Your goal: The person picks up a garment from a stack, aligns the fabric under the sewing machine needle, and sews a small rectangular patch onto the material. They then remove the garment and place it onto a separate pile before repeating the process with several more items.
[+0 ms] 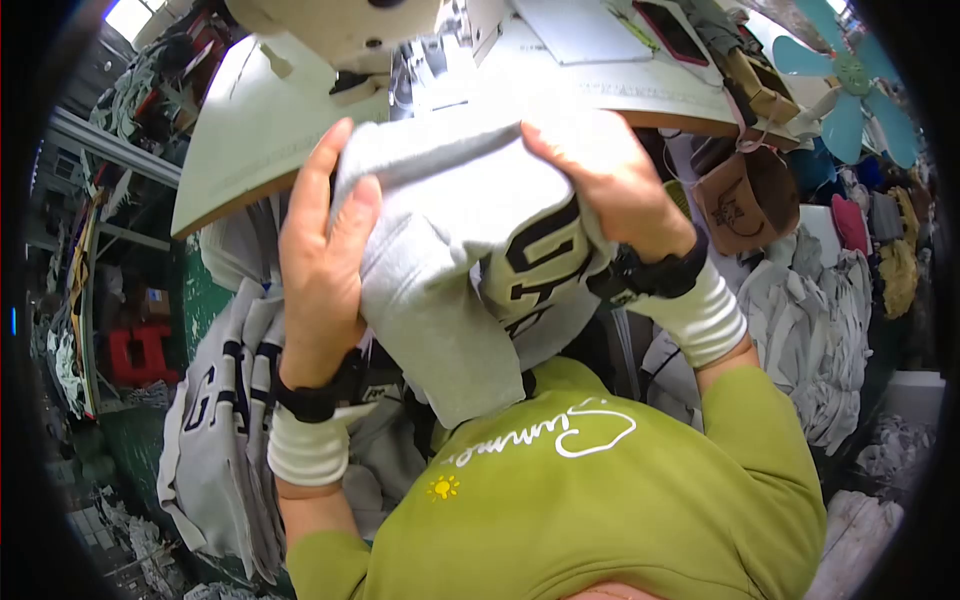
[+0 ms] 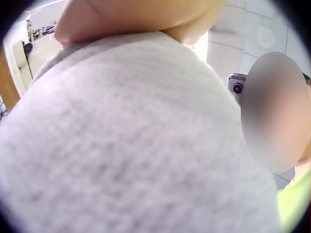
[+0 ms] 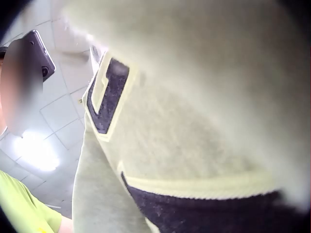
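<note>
A light grey fleece garment (image 1: 430,260) with dark appliqué letters is held up between both hands, its folded edge towards the sewing machine (image 1: 420,60). My left hand (image 1: 325,260) holds its left side, thumb along the near face and index finger extended by the top edge; the other fingers are hidden. At the upper right corner my right hand (image 1: 615,180) grips the cloth, thumb on top and fingers hidden underneath. Grey cloth (image 2: 141,136) fills most of the left wrist view, below part of a hand. In the right wrist view, the garment's dark lettering (image 3: 114,92) shows close up.
The machine stands on a pale worktable (image 1: 240,150). A phone (image 1: 672,32) and a white sheet (image 1: 590,35) lie at its back right, near a teal fan (image 1: 850,75). Grey lettered garments (image 1: 225,430) hang at left; more grey cloth (image 1: 810,330) is piled at right.
</note>
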A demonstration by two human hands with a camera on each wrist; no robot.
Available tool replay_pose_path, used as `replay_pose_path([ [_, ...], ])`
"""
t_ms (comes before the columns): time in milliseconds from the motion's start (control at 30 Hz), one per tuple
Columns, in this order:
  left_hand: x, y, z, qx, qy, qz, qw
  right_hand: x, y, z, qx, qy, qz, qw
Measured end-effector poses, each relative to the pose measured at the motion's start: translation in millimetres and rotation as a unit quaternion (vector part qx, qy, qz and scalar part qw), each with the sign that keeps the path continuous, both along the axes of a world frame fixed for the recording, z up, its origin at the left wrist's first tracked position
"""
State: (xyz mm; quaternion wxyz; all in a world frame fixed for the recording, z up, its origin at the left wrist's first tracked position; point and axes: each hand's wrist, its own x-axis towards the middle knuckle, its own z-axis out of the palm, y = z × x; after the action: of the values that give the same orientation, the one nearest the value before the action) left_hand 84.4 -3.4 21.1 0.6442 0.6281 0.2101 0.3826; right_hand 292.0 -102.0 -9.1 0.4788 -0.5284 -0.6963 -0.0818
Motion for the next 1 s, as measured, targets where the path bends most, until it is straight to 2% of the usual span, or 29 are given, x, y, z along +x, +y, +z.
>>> replay_pose_path([
  [33, -1, 0, -2, 0.020, 0.007, 0.026, 0.999, -7, 3, -1, -0.072, 0.214, 0.094, 0.970],
  [67, -2, -1, -4, -0.016, -0.018, -0.002, 1.000, -4, 4, -2, -0.019, 0.070, 0.061, 0.996],
  [100, -2, -2, -7, -0.079, -0.064, -0.021, 0.995, -1, 5, -1, 0.039, -0.089, 0.004, 0.995],
  [133, -4, 4, -10, -0.072, -0.028, -0.021, 0.997, -3, 6, 0, -0.020, 0.061, 0.048, 0.997],
  [167, -7, 12, -12, -0.065, 0.008, -0.020, 0.998, -8, 7, 4, -0.079, 0.209, 0.092, 0.970],
  [267, 3, 36, -10, -0.066, 0.051, -0.014, 0.996, 4, 24, -5, -0.105, 0.187, 0.052, 0.975],
  [367, 14, 49, -12, -0.077, 0.007, -0.014, 0.997, 29, 54, 2, -0.156, 0.158, 0.064, 0.973],
  [400, 18, 50, -12, -0.066, 0.003, -0.003, 0.998, 28, 61, 4, -0.173, 0.259, 0.079, 0.947],
  [433, 20, 53, -13, -0.066, 0.002, -0.004, 0.998, 32, 71, 3, -0.172, 0.258, 0.079, 0.947],
  [500, 23, 58, -14, -0.042, 0.001, 0.006, 0.999, 50, 96, 2, -0.036, 0.080, 0.060, 0.994],
  [533, 22, 60, -14, -0.042, 0.001, 0.007, 0.999, 60, 106, 6, 0.030, -0.071, 0.053, 0.996],
  [600, 20, 65, -13, 0.039, 0.084, 0.074, 0.993, 52, 108, 15, 0.076, -0.085, 0.022, 0.993],
  [667, 18, 60, -8, 0.031, 0.075, 0.056, 0.995, 48, 112, 20, 0.123, -0.097, -0.006, 0.988],
  [733, 18, 49, 3, 0.022, 0.068, 0.037, 0.997, 48, 113, 20, -0.046, 0.024, 0.044, 0.998],
  [767, 18, 41, 13, 0.058, 0.084, 0.001, 0.995, 44, 114, 21, -0.047, 0.026, 0.046, 0.997],
  [833, 18, 38, 19, 0.093, 0.102, -0.035, 0.990, 34, 115, 23, -0.058, -0.042, -0.115, 0.991],
  [900, 21, 42, 20, 0.109, 0.126, -0.093, 0.982, 33, 113, 24, -0.062, -0.032, -0.114, 0.991],
  [933, 21, 41, 18, 0.109, 0.127, -0.093, 0.982, 33, 111, 24, -0.065, -0.024, -0.115, 0.991],
  [967, 22, 41, 14, 0.061, 0.111, -0.087, 0.988, 35, 108, 20, -0.065, -0.023, -0.116, 0.991],
  [1000, 24, 42, 13, 0.015, 0.093, -0.082, 0.992, 38, 103, 13, 0.059, 0.047, -0.083, 0.994],
])
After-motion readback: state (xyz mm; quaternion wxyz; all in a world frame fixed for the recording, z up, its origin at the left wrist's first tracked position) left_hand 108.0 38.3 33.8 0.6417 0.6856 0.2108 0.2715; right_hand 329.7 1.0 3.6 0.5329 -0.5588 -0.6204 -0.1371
